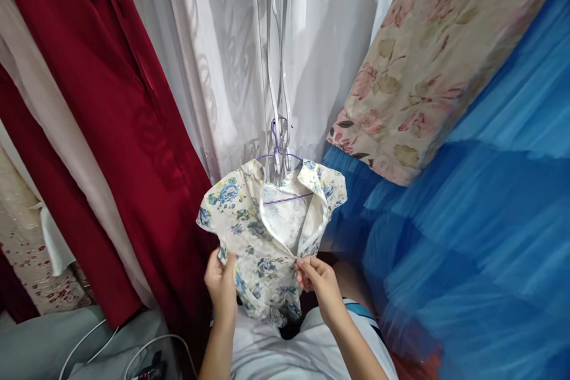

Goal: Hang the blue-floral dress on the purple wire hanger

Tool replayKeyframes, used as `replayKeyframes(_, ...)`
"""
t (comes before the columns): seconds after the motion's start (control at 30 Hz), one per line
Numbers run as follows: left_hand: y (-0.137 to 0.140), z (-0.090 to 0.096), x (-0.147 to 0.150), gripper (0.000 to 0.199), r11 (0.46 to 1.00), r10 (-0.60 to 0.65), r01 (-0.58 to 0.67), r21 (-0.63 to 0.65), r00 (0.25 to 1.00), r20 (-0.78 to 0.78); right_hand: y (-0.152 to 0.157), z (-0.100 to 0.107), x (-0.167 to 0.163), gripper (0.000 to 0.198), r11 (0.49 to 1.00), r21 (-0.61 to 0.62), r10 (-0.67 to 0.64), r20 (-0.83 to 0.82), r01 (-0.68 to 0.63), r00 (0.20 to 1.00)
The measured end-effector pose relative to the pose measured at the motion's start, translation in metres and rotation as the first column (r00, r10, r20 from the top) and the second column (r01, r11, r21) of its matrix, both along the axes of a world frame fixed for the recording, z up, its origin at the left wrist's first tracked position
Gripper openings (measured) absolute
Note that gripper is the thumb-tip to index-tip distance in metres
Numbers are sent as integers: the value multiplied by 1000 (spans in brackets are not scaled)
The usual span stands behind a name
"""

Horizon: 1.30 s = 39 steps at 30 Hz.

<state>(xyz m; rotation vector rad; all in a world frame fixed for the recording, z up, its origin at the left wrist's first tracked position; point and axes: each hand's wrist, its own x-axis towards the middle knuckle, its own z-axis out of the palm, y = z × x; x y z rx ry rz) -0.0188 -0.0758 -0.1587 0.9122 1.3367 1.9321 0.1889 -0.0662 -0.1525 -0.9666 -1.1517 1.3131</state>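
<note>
A small short-sleeved shirt (pixel 249 249), white with blue flowers, hangs from a thin purple hanger (pixel 276 141) in front of me. Its collar is spread and the neck opening shows the hanger's lower bar inside. My left hand (pixel 221 285) grips the shirt's left side edge, thumb in front and the other fingers partly hidden behind the cloth. At the bottom of the neck opening, my right hand (pixel 318 282) pinches the front edge between thumb and fingers. Whether a button sits in that pinch is too small to tell.
The hanger hooks onto a white metal stand (pixel 285 83) before white curtains (pixel 231 41). Red garments (pixel 129 130) hang at left. A pink-flowered cloth (pixel 414 83) and a blue ruffled tulle dress (pixel 454 249) hang at right. White cables (pixel 162 337) lie on a grey cushioned surface (pixel 40 344) at lower left.
</note>
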Motion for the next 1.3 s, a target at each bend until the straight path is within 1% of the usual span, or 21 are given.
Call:
replayKeyframes(0.1,11,-12,3,36,950,294,-281,138,953,-75,-9,-6,3,35,989,-120,-109,-167,90,980)
replayKeyframes(0.13,10,-15,10,32,944,309,-285,169,941,-138,-12,-7,2,34,984,-154,-120,-200,90,972)
replayKeyframes(0.17,7,-17,19,28,964,236,-198,177,945,-229,-15,-7,-1,34,982,-174,-111,-216,74,970)
replayKeyframes(0.2,2,-18,32,24,987,94,-46,153,940,-327,-18,-7,-4,34,983,-175,-88,-213,51,973)
replayKeyframes(0.23,-4,-19,45,21,987,-71,124,106,911,-407,-21,-6,-8,36,987,-159,-61,-196,30,979)
replayKeyframes(0.3,-14,-18,71,18,936,-310,353,8,832,-460,-25,-5,-16,40,995,-103,-30,-147,15,989)
replayKeyframes(0.33,-17,-17,81,17,920,-358,391,-20,821,-444,-27,-6,-20,42,997,-72,-34,-124,25,992)
replayKeyframes(0.4,-19,-16,93,16,919,-375,391,-46,834,-404,-30,-5,-23,44,998,-27,-60,-86,58,994)
replayKeyframes(0.5,-17,-17,93,14,896,-423,439,-61,807,-413,-27,6,-22,43,996,16,-82,-46,83,996)
replayKeyframes(0.6,-14,-20,85,12,879,-451,472,-65,781,-432,-6,44,-20,39,984,105,-144,-36,147,989)
replayKeyframes(0.67,-13,-22,78,13,883,-446,460,-90,764,-467,20,83,-21,37,962,203,-177,-49,183,983)
replayKeyframes(0.73,-12,-26,72,12,883,-447,455,-117,738,-506,50,124,-26,32,940,299,-146,-84,165,986)
replayKeyframes(0.8,-10,-32,66,11,872,-464,472,-132,709,-531,76,156,-31,27,938,312,-113,-144,154,983)
replayKeyframes(0.87,-6,-40,61,9,861,-483,489,-141,696,-531,90,172,-35,22,945,276,-114,-218,173,969)
replayKeyframes(0.93,1,-41,57,6,849,-503,509,-142,695,-513,89,172,-38,22,947,260,-117,-270,190,956)
replayKeyframes(1.0,11,-26,52,11,860,-477,503,-89,731,-488,78,161,-40,22,940,286,-107,-273,187,956)
replayKeyframes(1.03,17,-10,49,17,875,-437,484,-32,758,-484,72,154,-40,22,934,303,-109,-264,190,958)
replayKeyframes(1.1,31,36,42,26,901,-308,416,125,813,-494,61,144,-41,21,921,327,-132,-245,210,961)
replayKeyframes(1.17,46,92,36,33,894,-163,358,270,819,-550,55,141,-41,21,905,345,-171,-236,247,957)
replayKeyframes(1.23,62,144,33,36,858,-100,414,306,718,-689,55,143,-40,22,889,378,-187,-216,258,958)
replayKeyframes(1.3,74,179,33,24,842,-14,445,306,584,-812,59,147,-38,24,878,412,-186,-182,246,966)
